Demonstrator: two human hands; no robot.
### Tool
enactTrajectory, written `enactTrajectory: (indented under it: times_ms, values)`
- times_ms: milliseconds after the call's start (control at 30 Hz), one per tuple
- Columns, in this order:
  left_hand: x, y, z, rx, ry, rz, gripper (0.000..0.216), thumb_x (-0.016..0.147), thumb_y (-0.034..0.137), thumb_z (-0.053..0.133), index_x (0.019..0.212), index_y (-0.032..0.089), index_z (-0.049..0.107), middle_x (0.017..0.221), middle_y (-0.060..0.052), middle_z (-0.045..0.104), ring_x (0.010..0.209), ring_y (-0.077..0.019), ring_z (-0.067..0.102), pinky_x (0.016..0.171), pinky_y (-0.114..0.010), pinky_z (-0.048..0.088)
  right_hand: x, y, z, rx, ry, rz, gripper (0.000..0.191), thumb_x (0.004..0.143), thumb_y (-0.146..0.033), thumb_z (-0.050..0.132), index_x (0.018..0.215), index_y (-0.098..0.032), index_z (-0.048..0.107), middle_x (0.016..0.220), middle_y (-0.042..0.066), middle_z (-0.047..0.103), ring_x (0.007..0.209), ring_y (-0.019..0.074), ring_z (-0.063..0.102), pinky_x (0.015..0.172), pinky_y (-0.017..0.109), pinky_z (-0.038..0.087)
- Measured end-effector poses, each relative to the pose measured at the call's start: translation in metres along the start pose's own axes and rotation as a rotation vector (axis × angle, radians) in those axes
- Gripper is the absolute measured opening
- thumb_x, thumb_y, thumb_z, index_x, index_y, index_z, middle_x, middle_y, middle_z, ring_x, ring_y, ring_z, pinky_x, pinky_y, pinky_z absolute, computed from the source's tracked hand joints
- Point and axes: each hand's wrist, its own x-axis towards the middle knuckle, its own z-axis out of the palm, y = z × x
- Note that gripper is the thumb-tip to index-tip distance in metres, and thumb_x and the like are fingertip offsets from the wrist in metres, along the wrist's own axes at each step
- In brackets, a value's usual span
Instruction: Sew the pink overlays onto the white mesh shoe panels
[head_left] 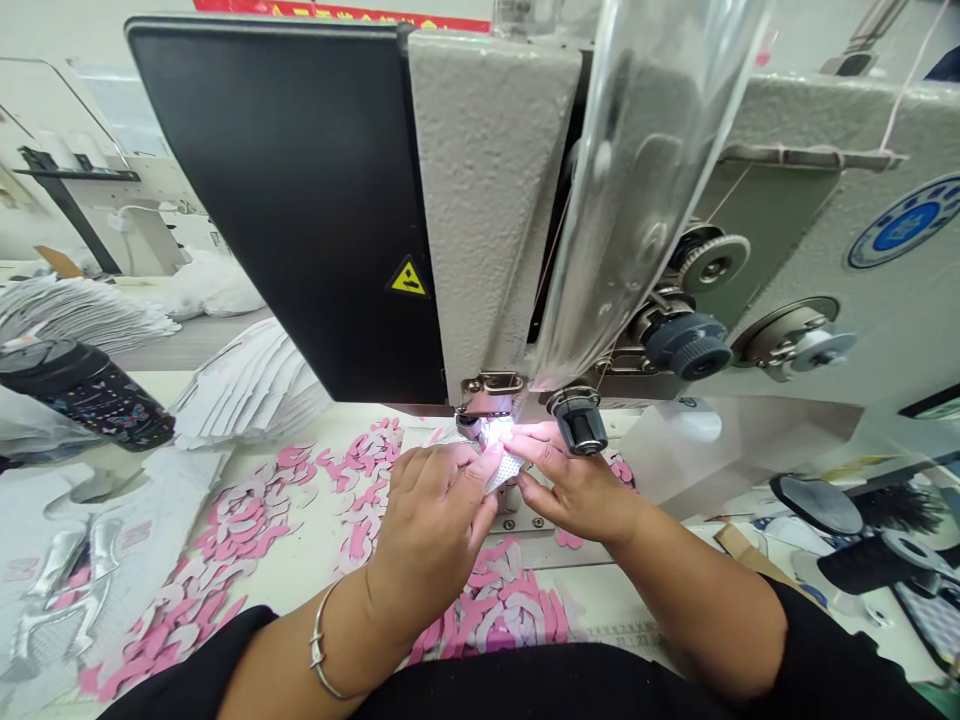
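Note:
A small piece of perforated white material (504, 470) lies under the steel presser foot (484, 405) of an industrial sewing machine (487, 200), lit by the machine's lamp. My left hand (431, 520) pinches its near-left side with the fingertips. My right hand (570, 490) comes in from the right, its fingertips on the piece's other side. The two hands nearly meet at the needle area, and the needle itself is hidden. A black knob (577, 420) stands just above my right hand.
Loose pink-and-white cut pieces (240, 530) cover the table on both sides of the machine bed. Stacks of white cut pieces (251, 385) stand at the back left, beside a black patterned bottle (90, 395). A clear plastic guard (645, 180) hangs in front of the machine head.

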Motion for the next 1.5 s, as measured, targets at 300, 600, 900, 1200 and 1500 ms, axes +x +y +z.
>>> enactTrajectory:
  times_ms: [300, 600, 900, 1200, 1500]
  values:
    - [0.0008, -0.0028, -0.0019, -0.037, 0.015, -0.004, 0.035, 0.084, 0.006, 0.062, 0.116, 0.021, 0.065, 0.098, -0.007, 0.065, 0.093, -0.0257, 0.059, 0.084, -0.044, 0.045, 0.0041, -0.0038, -0.0022, 0.024, 0.018, -0.001, 0.024, 0.092, -0.018, 0.055, 0.114, -0.023, 0.062, 0.106, 0.008, 0.067, 0.106, 0.0246, 0.064, 0.090, 0.046, 0.053]
    - [0.0005, -0.0060, 0.0008, -0.089, 0.022, -0.022, 0.036, 0.085, 0.005, 0.062, 0.117, 0.021, 0.065, 0.100, -0.007, 0.065, 0.095, -0.0246, 0.059, 0.085, -0.044, 0.044, 0.0070, -0.0065, -0.0019, 0.037, 0.040, -0.006, 0.025, 0.090, -0.015, 0.057, 0.115, -0.021, 0.061, 0.107, 0.010, 0.068, 0.103, 0.0251, 0.065, 0.088, 0.046, 0.054]
    - [-0.0001, -0.0065, 0.0026, -0.105, 0.019, -0.027, 0.034, 0.086, 0.008, 0.062, 0.118, 0.020, 0.065, 0.100, -0.009, 0.064, 0.097, -0.0259, 0.059, 0.085, -0.046, 0.045, 0.0053, -0.0076, -0.0028, 0.019, 0.010, 0.041, 0.020, 0.091, -0.019, 0.056, 0.109, -0.025, 0.064, 0.102, 0.006, 0.068, 0.103, 0.0241, 0.063, 0.091, 0.045, 0.051]
    - [0.0030, -0.0056, 0.0021, -0.084, 0.024, -0.024, 0.030, 0.086, 0.011, 0.062, 0.114, 0.020, 0.065, 0.099, -0.008, 0.064, 0.097, -0.0260, 0.059, 0.086, -0.045, 0.044, 0.0042, -0.0071, -0.0013, 0.012, 0.016, 0.042, 0.020, 0.091, -0.019, 0.057, 0.109, -0.024, 0.065, 0.102, 0.006, 0.067, 0.103, 0.0235, 0.062, 0.092, 0.044, 0.050]
    - [0.0037, -0.0053, 0.0016, -0.068, 0.024, -0.023, 0.028, 0.085, 0.011, 0.063, 0.112, 0.020, 0.065, 0.097, -0.008, 0.064, 0.096, -0.0259, 0.059, 0.086, -0.045, 0.043, 0.0035, -0.0092, -0.0004, -0.012, 0.027, 0.041, 0.023, 0.092, -0.019, 0.057, 0.113, -0.023, 0.064, 0.107, 0.008, 0.066, 0.105, 0.0247, 0.061, 0.093, 0.047, 0.051]
